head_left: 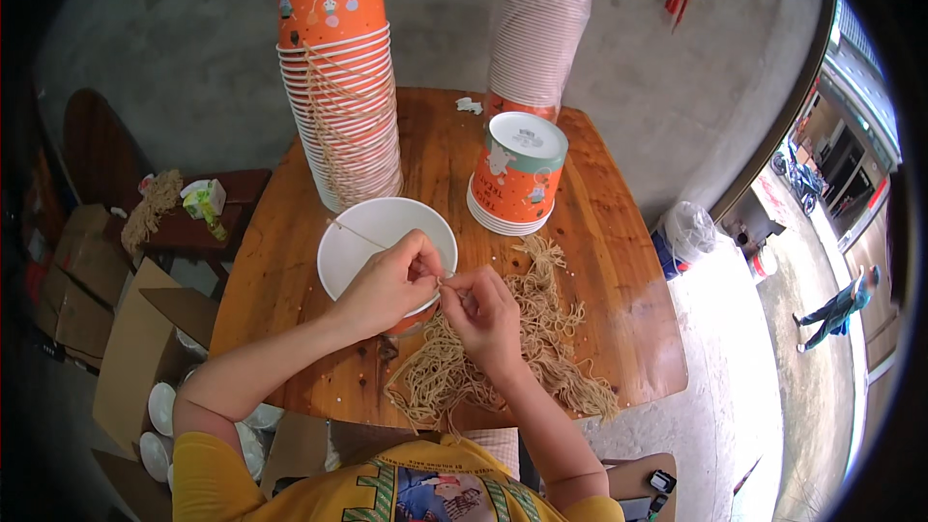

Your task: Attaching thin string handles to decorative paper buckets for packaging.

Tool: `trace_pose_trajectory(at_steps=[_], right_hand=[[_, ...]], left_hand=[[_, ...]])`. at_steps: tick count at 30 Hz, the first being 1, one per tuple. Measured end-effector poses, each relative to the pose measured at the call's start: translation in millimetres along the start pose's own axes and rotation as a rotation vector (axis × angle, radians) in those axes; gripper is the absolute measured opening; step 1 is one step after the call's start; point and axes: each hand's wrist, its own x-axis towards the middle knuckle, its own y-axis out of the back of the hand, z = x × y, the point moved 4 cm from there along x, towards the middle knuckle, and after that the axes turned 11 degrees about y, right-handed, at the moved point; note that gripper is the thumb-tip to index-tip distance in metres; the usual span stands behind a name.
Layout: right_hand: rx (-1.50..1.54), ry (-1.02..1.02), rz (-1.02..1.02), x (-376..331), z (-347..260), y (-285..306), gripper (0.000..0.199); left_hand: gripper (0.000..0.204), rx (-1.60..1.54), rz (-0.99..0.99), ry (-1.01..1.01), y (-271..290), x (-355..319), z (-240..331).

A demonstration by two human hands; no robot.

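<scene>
In front of me an open paper bucket (360, 256) shows its white inside. Over its near right rim, my left hand (394, 280) is closed in a pinch on a thin tan cord (353, 231), whose loose end sticks out across the bucket. My right hand (479, 314) meets the left at the rim, its fingertips also pinched on the cord. The fingers hide just how the cord passes at the rim. Beneath and beside my right hand lies a tangled heap of tan cords (553, 314).
At the back left stands a tall stack of orange buckets (340, 126) with cords hanging down it. A short upside-down stack (522, 174) and a plastic-wrapped stack (539, 39) stand at right. A carton (145, 358) of white-bottomed buckets is left of the wooden table (619, 261). Outside, a person (836, 309) walks.
</scene>
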Motion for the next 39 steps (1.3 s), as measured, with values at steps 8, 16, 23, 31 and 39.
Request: trace_pose_trajectory(at_steps=[8, 16, 23, 31, 39], right_hand=[[0.011, 0.024, 0.026, 0, 2, 0, 0.01], [0.048, 0.026, 0.025, 2, 0, -1, 0.009], [0.169, -0.145, 0.082, -2, 7, -5, 0.006], [0.245, -0.241, 0.086, -3, 12, -3, 0.004], [0.265, -0.261, 0.077, -1, 12, -4, 0.007]], left_hand=[[0.017, -0.04, -0.011, -0.051, -2, 0, 2], [0.025, -0.01, 0.014, -0.045, -1, 1, 3], [0.027, -0.006, 0.033, -0.041, 0, 0, 4], [0.027, -0.036, -0.003, 0.0, 2, 2, 1], [0.024, 0.05, 0.017, -0.074, -1, 0, 6]])
